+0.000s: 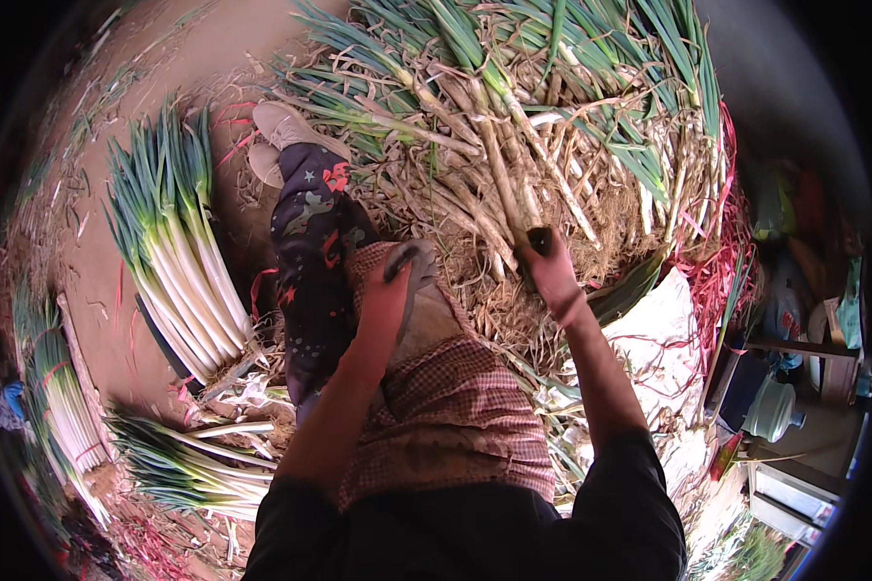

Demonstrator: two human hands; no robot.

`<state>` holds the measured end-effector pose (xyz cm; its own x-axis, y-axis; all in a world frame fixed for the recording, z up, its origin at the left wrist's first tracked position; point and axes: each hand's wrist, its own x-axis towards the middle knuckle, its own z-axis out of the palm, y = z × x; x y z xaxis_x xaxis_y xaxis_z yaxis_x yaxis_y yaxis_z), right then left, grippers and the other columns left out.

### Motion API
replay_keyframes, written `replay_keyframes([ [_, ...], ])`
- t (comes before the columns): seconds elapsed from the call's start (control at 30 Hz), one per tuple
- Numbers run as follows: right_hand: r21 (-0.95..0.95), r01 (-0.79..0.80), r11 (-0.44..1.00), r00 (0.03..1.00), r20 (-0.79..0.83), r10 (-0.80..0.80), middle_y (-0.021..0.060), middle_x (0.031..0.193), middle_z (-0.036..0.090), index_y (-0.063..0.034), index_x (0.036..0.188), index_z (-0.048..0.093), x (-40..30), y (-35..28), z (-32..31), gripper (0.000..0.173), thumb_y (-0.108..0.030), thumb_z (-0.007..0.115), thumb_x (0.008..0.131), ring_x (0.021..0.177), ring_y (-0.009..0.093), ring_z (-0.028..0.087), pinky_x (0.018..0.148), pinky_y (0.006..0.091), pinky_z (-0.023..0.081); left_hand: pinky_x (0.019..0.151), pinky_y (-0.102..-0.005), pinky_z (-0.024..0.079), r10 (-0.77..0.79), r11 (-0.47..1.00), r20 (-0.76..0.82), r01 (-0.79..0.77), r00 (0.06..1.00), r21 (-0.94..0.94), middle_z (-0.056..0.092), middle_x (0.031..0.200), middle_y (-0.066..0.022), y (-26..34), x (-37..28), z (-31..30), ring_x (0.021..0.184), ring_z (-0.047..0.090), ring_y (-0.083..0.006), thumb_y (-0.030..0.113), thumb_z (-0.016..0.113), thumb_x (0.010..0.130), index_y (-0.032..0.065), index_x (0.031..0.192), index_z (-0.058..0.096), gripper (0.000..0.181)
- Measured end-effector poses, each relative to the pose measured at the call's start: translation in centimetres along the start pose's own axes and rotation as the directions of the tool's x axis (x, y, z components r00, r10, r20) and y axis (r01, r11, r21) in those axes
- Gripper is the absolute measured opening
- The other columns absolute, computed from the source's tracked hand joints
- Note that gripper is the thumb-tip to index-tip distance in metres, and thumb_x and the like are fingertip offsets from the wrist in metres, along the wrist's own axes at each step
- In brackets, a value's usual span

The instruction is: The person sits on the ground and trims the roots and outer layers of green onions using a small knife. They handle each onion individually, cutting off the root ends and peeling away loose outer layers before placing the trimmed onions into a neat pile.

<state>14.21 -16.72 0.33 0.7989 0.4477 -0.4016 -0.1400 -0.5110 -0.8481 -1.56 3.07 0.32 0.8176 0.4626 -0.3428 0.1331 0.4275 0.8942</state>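
My right hand [552, 272], in a dark-palmed glove, closes around the root ends of soil-brown Welsh onion stalks [505, 174] at the near side of a large heap. Its fingertips are partly hidden. Over my lap hovers or rests my left hand [409, 272], its grey-gloved fingers curled; whether anything lies inside them is hidden. Beneath it is a stained checked apron [443, 428]. The heap of untrimmed Welsh onions [581, 80] has green leaves pointing away from me and dry husks and roots towards me.
To my left, a bundle of cleaned Welsh onions [189, 269] leans above the dirt floor. More lie in a loose pile [196, 465], and a tied bundle [73, 407] is farther left. Red plastic strips [705, 283] and a white sack [654, 334] sit at right, near a water jug [770, 410].
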Motion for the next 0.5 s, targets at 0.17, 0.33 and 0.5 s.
replay_keyframes([
  [0.17, 0.538, -0.125, 0.834, 0.950, 0.306, -0.055, 0.0103, 0.083, 0.061, -0.0020, 0.129, 0.041, -12.2, 0.5, -0.3, 0.038, -0.017, 0.048, 0.095, 0.067, 0.014, 0.059, 0.055, 0.0240, 0.047, 0.085, -0.0400, 0.050, -0.324, 0.884, 0.077, 0.331, 0.943, -0.331, 0.061, 0.106, -0.0125, 0.1, 4.0, 3.1, 0.096, 0.060, -0.0253, 0.037, 0.053, 0.093, 0.0065, 0.121, 0.053, 0.042],
  [0.33, 0.523, -0.319, 0.790, 0.856, 0.516, 0.004, 0.0172, 0.089, 0.061, 0.0028, 0.127, 0.042, -22.1, 2.1, -3.1, 0.048, -0.019, 0.054, 0.086, 0.075, 0.021, 0.060, 0.063, 0.0302, 0.050, 0.079, -0.0420, 0.052, -0.078, 0.700, 0.395, 0.332, 0.916, -0.633, 0.060, 0.097, -0.0138, -1.1, 8.9, 5.0, 0.090, 0.060, -0.0292, 0.043, 0.043, 0.096, 0.0034, 0.110, 0.052, 0.043],
  [0.5, 0.424, -0.203, 0.883, 0.937, 0.345, 0.049, 0.0150, 0.091, 0.063, 0.0074, 0.125, 0.042, -22.0, 5.6, -2.8, 0.035, 0.000, 0.046, 0.091, 0.075, 0.019, 0.061, 0.066, 0.0286, 0.050, 0.071, -0.0392, 0.054, -0.053, 0.650, 0.358, 0.304, 0.932, -0.697, 0.060, 0.090, -0.0106, 0.4, 6.8, 7.6, 0.079, 0.062, -0.0248, 0.039, 0.052, 0.092, 0.0030, 0.123, 0.045, 0.048],
])
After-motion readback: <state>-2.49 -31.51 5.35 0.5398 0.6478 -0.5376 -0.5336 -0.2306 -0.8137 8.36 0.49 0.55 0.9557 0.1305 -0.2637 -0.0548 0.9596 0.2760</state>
